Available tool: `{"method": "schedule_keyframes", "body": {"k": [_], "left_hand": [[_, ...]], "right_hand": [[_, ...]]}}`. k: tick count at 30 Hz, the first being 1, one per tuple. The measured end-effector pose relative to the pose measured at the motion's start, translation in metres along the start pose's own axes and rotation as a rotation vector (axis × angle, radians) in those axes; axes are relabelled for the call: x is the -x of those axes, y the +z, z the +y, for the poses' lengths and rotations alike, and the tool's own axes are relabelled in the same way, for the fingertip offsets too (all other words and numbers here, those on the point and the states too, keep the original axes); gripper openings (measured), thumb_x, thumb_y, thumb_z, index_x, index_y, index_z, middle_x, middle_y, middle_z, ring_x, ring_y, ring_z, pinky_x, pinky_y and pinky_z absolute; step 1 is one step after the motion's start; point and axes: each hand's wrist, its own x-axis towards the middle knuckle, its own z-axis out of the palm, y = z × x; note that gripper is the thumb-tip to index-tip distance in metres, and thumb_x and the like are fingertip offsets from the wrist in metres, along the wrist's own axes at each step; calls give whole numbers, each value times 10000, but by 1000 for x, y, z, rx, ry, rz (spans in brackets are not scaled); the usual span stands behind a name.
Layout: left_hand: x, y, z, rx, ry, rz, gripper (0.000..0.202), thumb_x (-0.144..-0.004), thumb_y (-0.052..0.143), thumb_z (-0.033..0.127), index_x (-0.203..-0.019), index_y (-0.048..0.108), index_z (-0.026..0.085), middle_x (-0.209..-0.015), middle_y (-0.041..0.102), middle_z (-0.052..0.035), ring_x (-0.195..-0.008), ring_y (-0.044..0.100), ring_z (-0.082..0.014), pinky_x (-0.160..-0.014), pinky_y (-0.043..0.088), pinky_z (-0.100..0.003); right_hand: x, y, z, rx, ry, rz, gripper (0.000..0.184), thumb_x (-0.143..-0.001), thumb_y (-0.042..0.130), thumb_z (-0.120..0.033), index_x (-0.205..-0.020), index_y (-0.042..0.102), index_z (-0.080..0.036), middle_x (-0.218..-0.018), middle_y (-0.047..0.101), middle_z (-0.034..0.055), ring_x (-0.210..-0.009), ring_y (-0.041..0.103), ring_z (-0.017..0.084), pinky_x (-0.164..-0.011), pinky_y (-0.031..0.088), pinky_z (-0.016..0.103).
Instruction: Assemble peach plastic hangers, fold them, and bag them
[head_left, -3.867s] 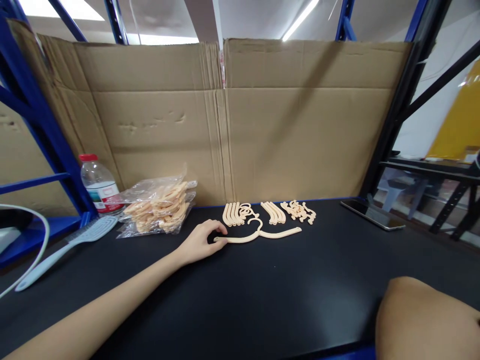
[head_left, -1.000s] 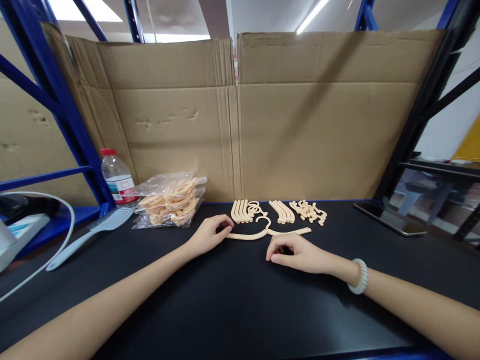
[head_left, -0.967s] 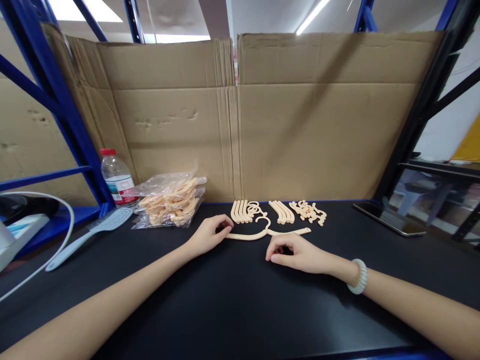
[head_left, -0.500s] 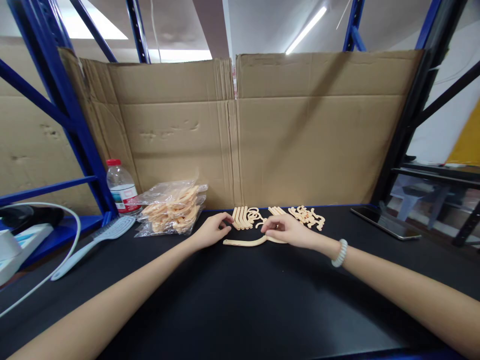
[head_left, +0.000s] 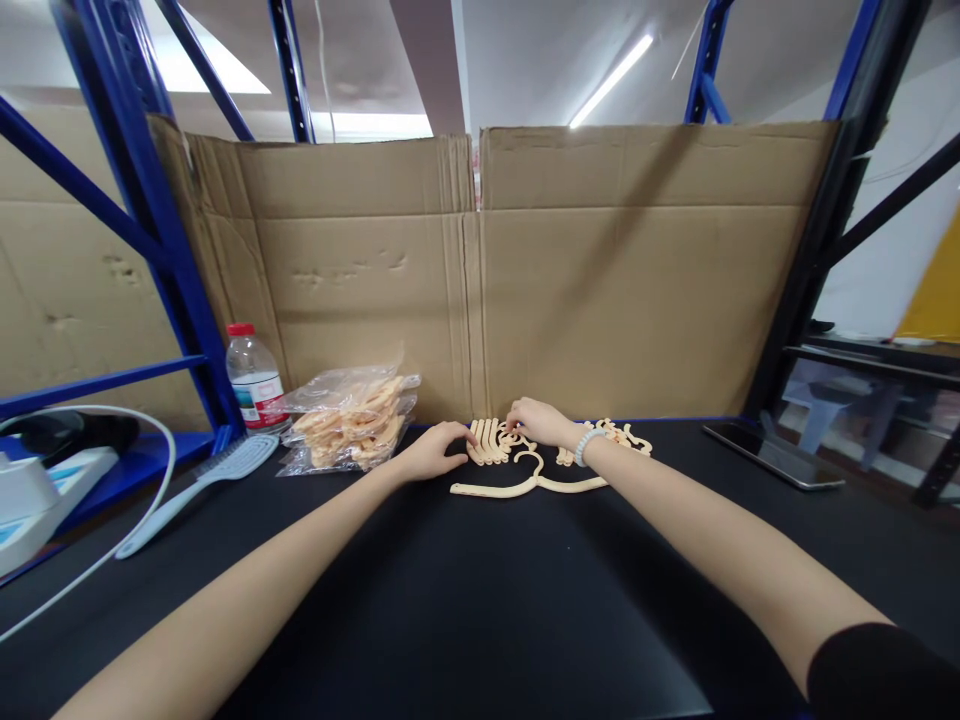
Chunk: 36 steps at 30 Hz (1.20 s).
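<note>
A cream plastic hanger (head_left: pixel 525 484) lies flat on the black table (head_left: pixel 480 600). Behind it are rows of cream hanger parts: curved arms (head_left: pixel 486 442), hook pieces under my right hand, and small clips (head_left: pixel 628 437). My left hand (head_left: pixel 435 455) rests on the table just left of the hanger's left tip, fingers curled and touching the curved arms. My right hand (head_left: pixel 534 421) reaches over the hook pieces with fingertips pinched down on them; what it grips is hidden. A white coil band sits on the right wrist.
A clear bag of cream parts (head_left: pixel 349 420), a water bottle (head_left: pixel 255 378) and a blue-grey hairbrush (head_left: pixel 202 478) lie at the left. A phone (head_left: pixel 772 455) lies at the right. A cardboard wall (head_left: pixel 525 270) closes the back; blue rack posts stand left.
My right hand came in from the lower right, passed over the hanger and moved back to the hook pieces. My left hand slid slightly off the hanger's tip toward the curved arms.
</note>
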Motion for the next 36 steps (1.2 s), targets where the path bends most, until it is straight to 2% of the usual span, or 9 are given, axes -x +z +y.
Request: {"method": "schedule_keyframes", "body": {"k": [6,11,14,18,21,24,29,33,36], "left_hand": [[0,3,-3,-11,60,-48,179,-788,583,115,-944,634,186,-988,667,-59,-982,581,-212,-928,411,-364],[-3,6,-6,-15,68,-53,172,-788,576,104,-931,626,187,-975,619,-61,-988,552,-220,-918,410,-365],[-5,7,-5,-9,82,-48,139,-798,558,104,-889,615,193,-945,593,-49,-972,548,-210,-906,417,-344],[-5,5,-2,-9,112,-53,100,-817,546,123,-855,607,193,-933,582,-48,-954,548,-202,-890,425,-325],[-4,5,-1,-19,127,-54,116,-821,533,119,-863,610,193,-939,575,-50,-955,544,-200,-891,424,-319],[-3,6,0,-33,131,-43,143,-813,520,103,-863,620,192,-939,557,-53,-937,544,-196,-866,434,-303],[-1,4,5,-44,99,45,163,-821,476,114,-860,615,191,-938,524,-43,-834,546,-166,-797,450,-275],[4,-6,23,-9,68,152,246,-822,394,73,-925,574,205,-997,518,-43,-832,552,-160,-785,457,-292],[10,-10,45,65,87,189,278,-823,357,48,-961,538,208,-999,539,-44,-862,559,-156,-780,470,-286]], "right_hand": [[-5,7,0,31,-36,-23,180,-810,578,-36,-788,711,-155,-873,641,94,-903,556,202,-728,386,264],[-6,5,5,-52,-32,55,147,-779,622,-42,-768,706,-162,-857,617,63,-874,548,178,-753,391,258],[-4,0,10,-135,-2,179,170,-813,564,-51,-801,700,-153,-872,598,59,-842,543,156,-773,397,258],[2,-13,14,-273,92,415,183,-820,515,-82,-828,686,-146,-876,583,58,-763,529,139,-739,407,260],[11,-25,12,-411,194,589,153,-833,534,-212,-824,673,-150,-760,579,37,-687,518,143,-678,412,269],[23,-36,5,-593,286,683,230,-827,540,-349,-820,652,-148,-635,566,11,-589,513,133,-582,413,260],[46,-55,-11,-905,381,658,282,-751,608,-424,-797,613,-146,-526,570,-8,-444,502,98,-449,398,226],[67,-65,-27,-1081,429,603,246,-712,647,-370,-796,601,-144,-638,654,51,-537,614,128,-444,415,214],[85,-63,-43,-1238,448,540,176,-714,624,-286,-816,612,-142,-750,695,96,-632,664,163,-495,465,237]]}}
